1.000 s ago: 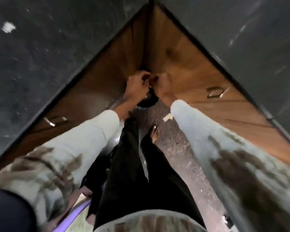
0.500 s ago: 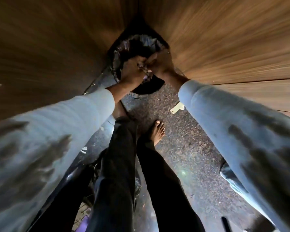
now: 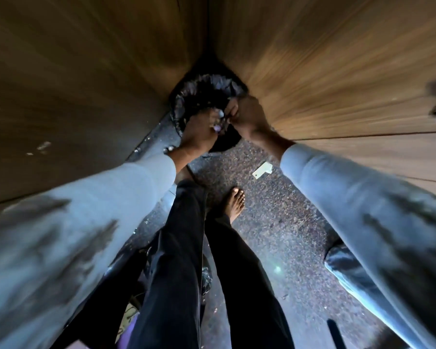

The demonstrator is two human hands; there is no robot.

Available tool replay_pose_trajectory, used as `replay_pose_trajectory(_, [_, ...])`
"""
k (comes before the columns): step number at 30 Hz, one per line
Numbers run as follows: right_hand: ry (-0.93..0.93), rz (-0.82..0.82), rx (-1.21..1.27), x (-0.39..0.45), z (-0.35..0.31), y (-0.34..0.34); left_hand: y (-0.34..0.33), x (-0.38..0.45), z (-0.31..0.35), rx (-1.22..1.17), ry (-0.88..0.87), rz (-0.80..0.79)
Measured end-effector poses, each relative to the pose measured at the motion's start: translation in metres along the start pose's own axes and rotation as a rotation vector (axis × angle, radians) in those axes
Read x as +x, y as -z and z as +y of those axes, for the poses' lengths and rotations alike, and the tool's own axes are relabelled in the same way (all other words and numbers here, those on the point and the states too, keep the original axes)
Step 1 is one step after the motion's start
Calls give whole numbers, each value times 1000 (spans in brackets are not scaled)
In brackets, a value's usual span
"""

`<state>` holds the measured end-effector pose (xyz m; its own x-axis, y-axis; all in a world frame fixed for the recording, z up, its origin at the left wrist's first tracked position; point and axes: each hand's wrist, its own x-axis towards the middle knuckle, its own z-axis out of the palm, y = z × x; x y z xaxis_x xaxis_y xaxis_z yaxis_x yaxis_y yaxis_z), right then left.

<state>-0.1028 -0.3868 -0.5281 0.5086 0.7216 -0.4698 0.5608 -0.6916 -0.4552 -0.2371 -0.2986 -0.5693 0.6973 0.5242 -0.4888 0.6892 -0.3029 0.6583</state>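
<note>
Left hand (image 3: 199, 133) and right hand (image 3: 248, 114) meet above the bin (image 3: 199, 93) in the cupboard (image 3: 312, 71) corner, fingers curled, both pinching a pale scrap (image 3: 218, 120) (paper, perhaps), likely so bits drop inside.

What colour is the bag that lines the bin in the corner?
The bag is glossy black, seen best in the head view.

no readable text, labels, numbers or signs
</note>
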Motion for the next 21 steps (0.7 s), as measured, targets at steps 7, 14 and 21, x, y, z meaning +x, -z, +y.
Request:
replay_pose_trajectory(7, [162,-27,-149,-106,-96,180,130,-88,170,198,-74,-92])
replay_pose_trajectory(14, [342,216,-220,-205,-206,388,298,-183,354,347,-302,117])
replay_pose_trajectory(21, [348,446,-99,-195,-294,494,403,-211,418,335,-381,381])
